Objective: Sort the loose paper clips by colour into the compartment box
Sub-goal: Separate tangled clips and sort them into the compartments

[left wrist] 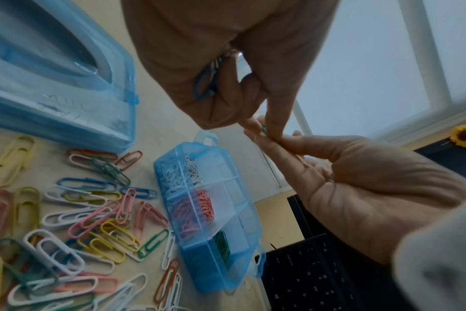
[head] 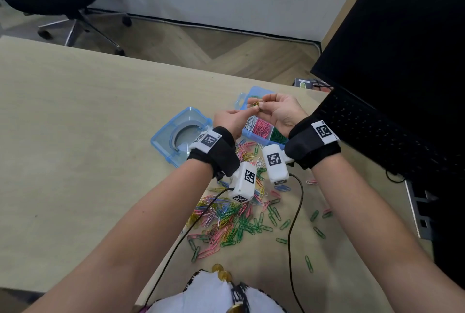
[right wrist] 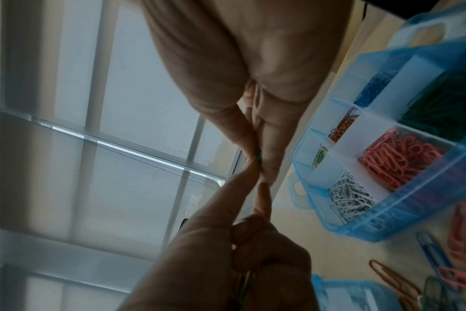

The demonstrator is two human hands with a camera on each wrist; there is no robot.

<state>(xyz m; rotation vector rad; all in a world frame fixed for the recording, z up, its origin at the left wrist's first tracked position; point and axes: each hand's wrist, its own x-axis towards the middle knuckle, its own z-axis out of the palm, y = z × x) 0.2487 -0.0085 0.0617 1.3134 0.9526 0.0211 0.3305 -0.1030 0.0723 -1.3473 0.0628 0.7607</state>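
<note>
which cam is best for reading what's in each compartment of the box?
Right wrist. It looks down into the compartment box: white, pink, green, blue, orange and yellow clips each sit in their own cell. The left wrist view sees the box side-on through its wall. In the head view both hands hide most of it.

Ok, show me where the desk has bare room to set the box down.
Bare desk stretches left of the open lid. Crowded: the loose clip pile below both hands; compartment box and keyboard fill the right.

only blurred, perhaps qwerty, letters show on the black keyboard (left wrist: pixel 317 279).
</note>
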